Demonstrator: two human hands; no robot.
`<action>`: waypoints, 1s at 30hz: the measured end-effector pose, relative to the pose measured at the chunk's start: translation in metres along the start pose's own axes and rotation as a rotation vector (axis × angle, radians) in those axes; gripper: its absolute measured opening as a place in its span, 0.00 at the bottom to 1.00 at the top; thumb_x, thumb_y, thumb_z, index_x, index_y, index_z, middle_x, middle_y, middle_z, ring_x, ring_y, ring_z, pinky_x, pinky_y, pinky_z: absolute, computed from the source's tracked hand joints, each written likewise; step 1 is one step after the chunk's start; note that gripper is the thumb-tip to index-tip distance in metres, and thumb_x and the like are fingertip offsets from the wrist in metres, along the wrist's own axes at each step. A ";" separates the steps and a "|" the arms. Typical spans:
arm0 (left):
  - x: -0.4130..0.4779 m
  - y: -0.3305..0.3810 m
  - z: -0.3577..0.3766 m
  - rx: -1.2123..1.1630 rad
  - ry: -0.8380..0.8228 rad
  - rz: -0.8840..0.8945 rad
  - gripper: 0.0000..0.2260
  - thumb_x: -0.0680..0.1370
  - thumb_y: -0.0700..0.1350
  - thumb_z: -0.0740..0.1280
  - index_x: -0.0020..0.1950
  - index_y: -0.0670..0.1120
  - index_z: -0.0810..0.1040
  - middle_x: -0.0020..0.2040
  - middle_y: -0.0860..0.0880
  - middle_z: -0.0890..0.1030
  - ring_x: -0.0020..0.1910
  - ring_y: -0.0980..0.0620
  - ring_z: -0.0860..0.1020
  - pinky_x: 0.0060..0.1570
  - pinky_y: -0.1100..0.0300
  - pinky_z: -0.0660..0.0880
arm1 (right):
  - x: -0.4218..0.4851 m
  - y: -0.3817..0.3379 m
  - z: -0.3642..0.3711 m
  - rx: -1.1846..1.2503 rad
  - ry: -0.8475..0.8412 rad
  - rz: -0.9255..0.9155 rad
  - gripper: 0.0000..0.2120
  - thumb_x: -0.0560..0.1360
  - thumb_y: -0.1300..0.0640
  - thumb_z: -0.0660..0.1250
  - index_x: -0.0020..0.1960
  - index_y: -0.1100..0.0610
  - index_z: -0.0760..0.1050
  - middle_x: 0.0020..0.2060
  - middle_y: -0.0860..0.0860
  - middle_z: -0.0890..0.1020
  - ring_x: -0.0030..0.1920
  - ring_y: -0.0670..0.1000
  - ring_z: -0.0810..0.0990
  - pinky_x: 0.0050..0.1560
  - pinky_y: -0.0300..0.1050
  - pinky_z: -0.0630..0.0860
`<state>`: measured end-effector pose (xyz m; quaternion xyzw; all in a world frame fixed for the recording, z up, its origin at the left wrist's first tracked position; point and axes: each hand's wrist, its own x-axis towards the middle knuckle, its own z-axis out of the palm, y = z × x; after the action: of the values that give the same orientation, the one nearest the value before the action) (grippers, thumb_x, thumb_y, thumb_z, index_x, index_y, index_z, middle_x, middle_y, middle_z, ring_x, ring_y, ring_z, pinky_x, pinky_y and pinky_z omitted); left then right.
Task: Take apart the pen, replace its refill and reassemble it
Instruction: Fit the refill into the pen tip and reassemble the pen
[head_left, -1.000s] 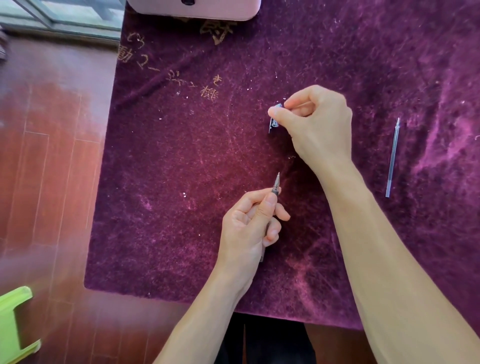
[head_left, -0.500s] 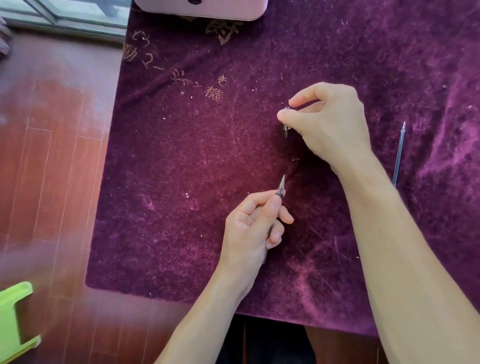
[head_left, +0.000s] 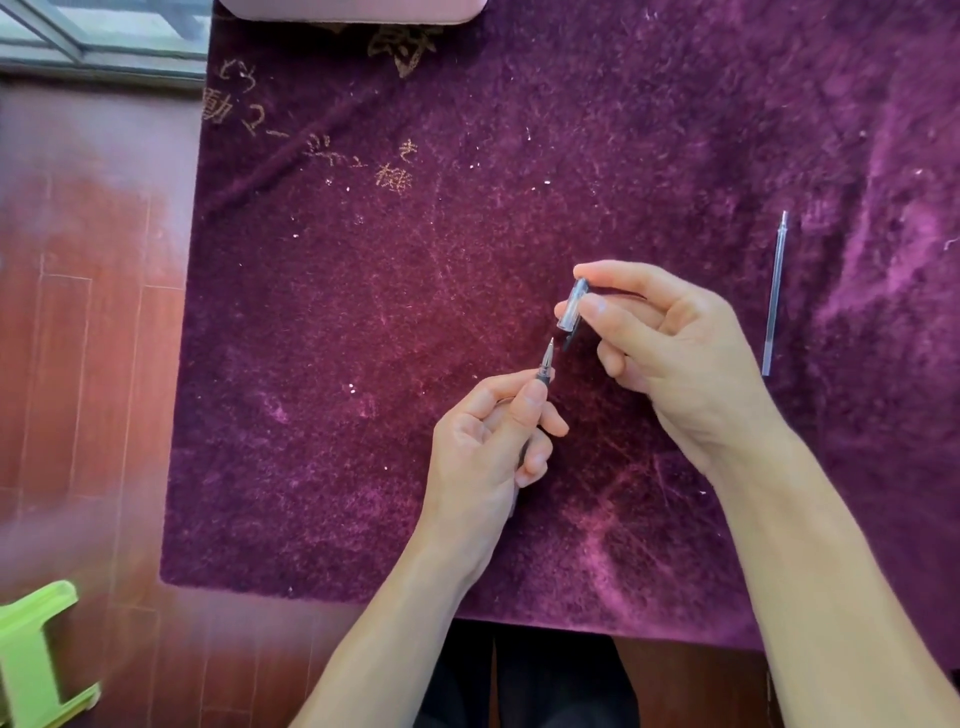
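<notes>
My left hand (head_left: 488, 447) grips the pen (head_left: 545, 366) low over the purple cloth, with its metal tip pointing up and away and most of the barrel hidden in my fist. My right hand (head_left: 670, 353) pinches the clear pen cap (head_left: 573, 305) between thumb and fingers, its open end tilted down toward the pen tip, a short gap apart. A spare refill (head_left: 775, 293), thin and clear, lies alone on the cloth to the right of my right hand.
The purple velvet cloth (head_left: 395, 291) covers the table, with gold lettering at the upper left. A pink case (head_left: 353, 9) sits at the far edge. Red wooden floor (head_left: 78, 312) lies to the left, with a green stool (head_left: 36, 654) at the lower left.
My right hand has come down and toward me with the cap, which now sits just above the pen tip. My left hand and the pen have stayed in place.
</notes>
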<state>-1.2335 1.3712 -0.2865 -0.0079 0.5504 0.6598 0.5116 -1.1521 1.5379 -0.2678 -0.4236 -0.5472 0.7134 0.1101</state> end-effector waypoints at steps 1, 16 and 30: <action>0.000 0.000 0.000 0.003 -0.003 0.002 0.07 0.81 0.46 0.69 0.56 0.46 0.84 0.40 0.45 0.81 0.28 0.57 0.72 0.27 0.66 0.68 | -0.002 0.002 0.000 0.006 0.001 0.001 0.09 0.82 0.57 0.72 0.60 0.47 0.85 0.49 0.51 0.91 0.30 0.43 0.73 0.36 0.42 0.70; 0.000 -0.002 0.000 0.057 0.000 0.023 0.08 0.81 0.47 0.70 0.56 0.46 0.84 0.40 0.46 0.82 0.27 0.57 0.72 0.27 0.66 0.69 | -0.009 0.007 0.001 -0.027 -0.037 -0.087 0.09 0.81 0.57 0.73 0.59 0.48 0.85 0.50 0.53 0.91 0.31 0.44 0.73 0.34 0.32 0.73; -0.003 0.002 0.004 0.057 0.026 0.021 0.05 0.82 0.43 0.68 0.54 0.42 0.78 0.40 0.45 0.83 0.26 0.57 0.71 0.27 0.66 0.68 | -0.020 0.017 0.004 -0.144 -0.039 -0.118 0.10 0.81 0.59 0.73 0.59 0.49 0.86 0.39 0.42 0.87 0.31 0.41 0.75 0.36 0.34 0.75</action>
<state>-1.2313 1.3723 -0.2819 0.0037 0.5758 0.6488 0.4975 -1.1376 1.5169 -0.2727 -0.3833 -0.6233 0.6726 0.1106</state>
